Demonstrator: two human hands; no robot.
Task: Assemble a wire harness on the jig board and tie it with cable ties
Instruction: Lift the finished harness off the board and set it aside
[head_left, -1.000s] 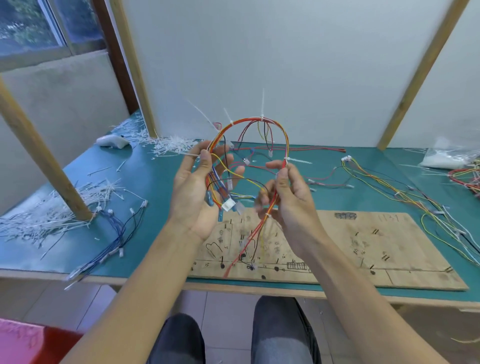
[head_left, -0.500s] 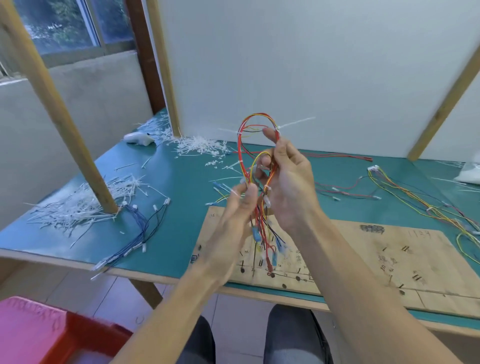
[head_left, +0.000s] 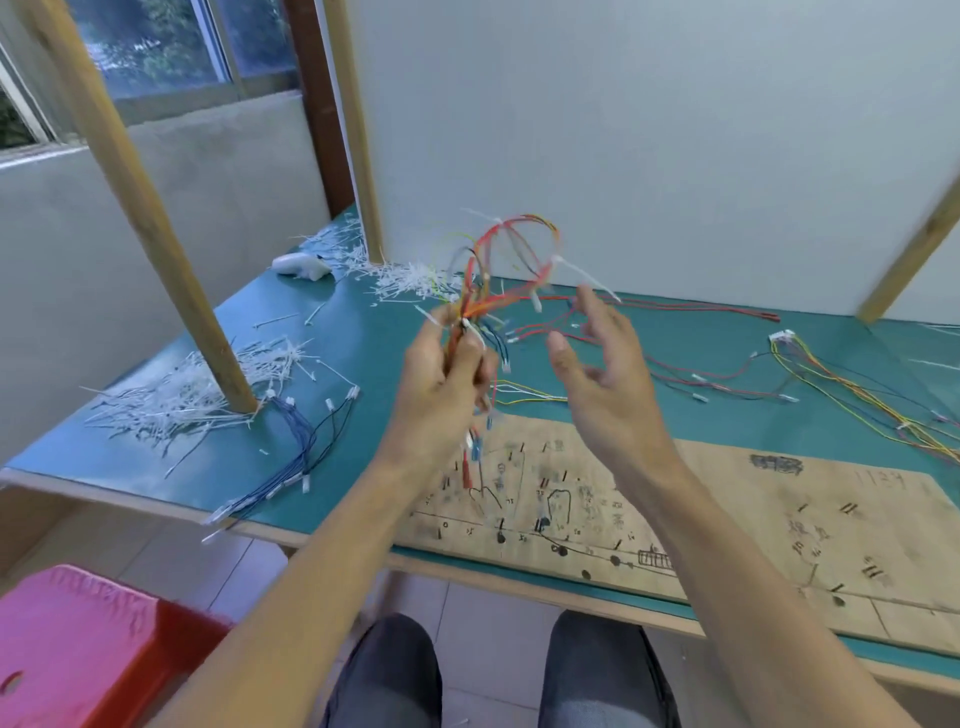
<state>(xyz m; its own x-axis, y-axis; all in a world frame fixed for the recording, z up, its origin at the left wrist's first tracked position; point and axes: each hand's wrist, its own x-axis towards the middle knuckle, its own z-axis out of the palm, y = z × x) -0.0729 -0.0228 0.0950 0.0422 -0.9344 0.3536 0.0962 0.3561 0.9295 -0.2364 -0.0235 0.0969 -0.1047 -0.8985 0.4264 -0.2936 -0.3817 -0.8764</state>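
Note:
My left hand (head_left: 441, 384) grips a tied wire harness (head_left: 498, 270) of red, orange, yellow and blue wires, lifted above the table. Its looped top is blurred, white cable-tie tails stick out of it, and its connector ends dangle below my fist. My right hand (head_left: 605, 374) hovers just right of the harness with fingers spread and relaxed, touching nothing. The wooden jig board (head_left: 727, 499) with black markings lies flat on the green table under both hands; no wires lie on it.
Blue wires (head_left: 296, 447) and piles of white cable-tie offcuts (head_left: 176, 400) lie left by a wooden post (head_left: 156, 228). Loose red wires (head_left: 675, 364) and a multicolour bundle (head_left: 852, 395) lie right. A pink stool (head_left: 88, 649) stands at bottom left.
My right hand has let go of the harness and moved off to the right, opening. My left hand now holds the bundle alone, and the view has turned left.

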